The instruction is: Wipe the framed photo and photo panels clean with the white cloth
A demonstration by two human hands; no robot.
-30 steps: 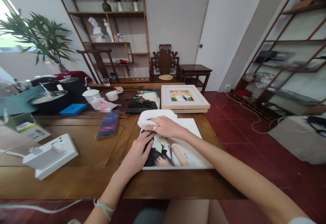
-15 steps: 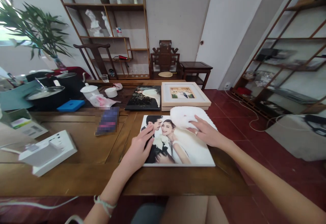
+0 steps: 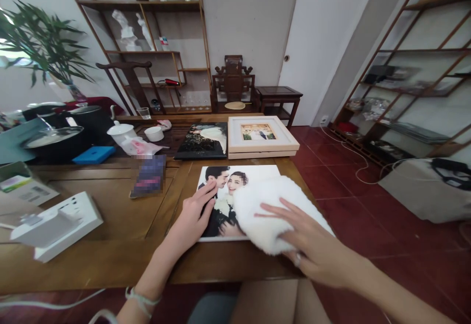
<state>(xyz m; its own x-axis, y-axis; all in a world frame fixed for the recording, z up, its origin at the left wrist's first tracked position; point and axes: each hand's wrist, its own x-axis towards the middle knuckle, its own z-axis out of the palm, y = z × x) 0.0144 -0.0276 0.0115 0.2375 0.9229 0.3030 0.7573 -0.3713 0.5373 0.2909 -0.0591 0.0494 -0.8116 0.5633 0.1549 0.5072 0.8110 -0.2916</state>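
Cloth (image 3: 268,191), white and fluffy, is seen from the head camera under the right hand (image 3: 309,240), spread over the right part of a photo print (image 3: 222,201). Its lower edge is hung past the print's near edge. The fingers of the right hand are laid across the cloth, some spread and some bent; whether it is gripped or only pressed cannot be told, as the underside is hidden. The print is laid flat on the desk (image 3: 110,260), near its front edge. Its left side is touched by the left hand (image 3: 195,213), whose fingers are stretched out on the surface with nothing grasped. A pale bracelet (image 3: 142,299) is worn on the left wrist. Just beyond the print, a dark picture (image 3: 204,140) and a pale-framed picture (image 3: 265,140) are placed side by side. Farther left, a blue box (image 3: 93,154) and a white power strip (image 3: 69,230) are set down.
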